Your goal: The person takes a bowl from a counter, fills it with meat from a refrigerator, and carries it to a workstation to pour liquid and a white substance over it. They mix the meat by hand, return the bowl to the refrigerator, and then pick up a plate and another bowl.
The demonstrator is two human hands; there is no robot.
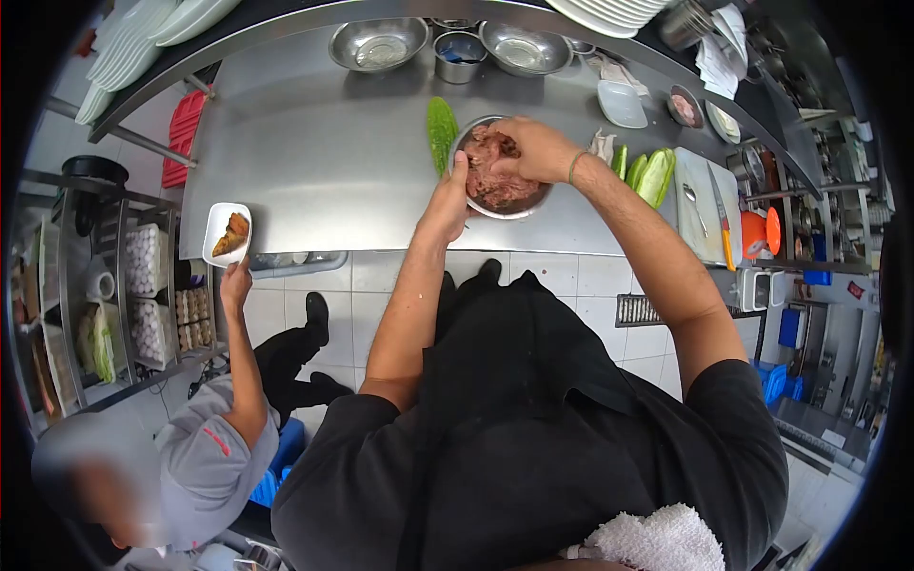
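Note:
A metal bowl (539, 204) holds ground meat (490, 181) above the steel counter. My left hand (446, 202) grips the bowl's left rim, thumb on top. Inside the bowl, the fingers of my right hand (536, 150) are bent into the meat; their tips are partly hidden. Just left of the bowl lies a green bitter gourd piece (442, 133). Hollowed green gourd halves (654, 178) rest to the right, beside a white cutting board (697, 205) with a spoon (691, 194) and an orange-handled knife (726, 243).
A co-worker (214, 438) at the lower left holds a white dish (211, 228) with food at the counter's left end. Metal bowls (379, 45) and a small pot (459, 68) stand at the back. A shelf edge (314, 21) runs above them.

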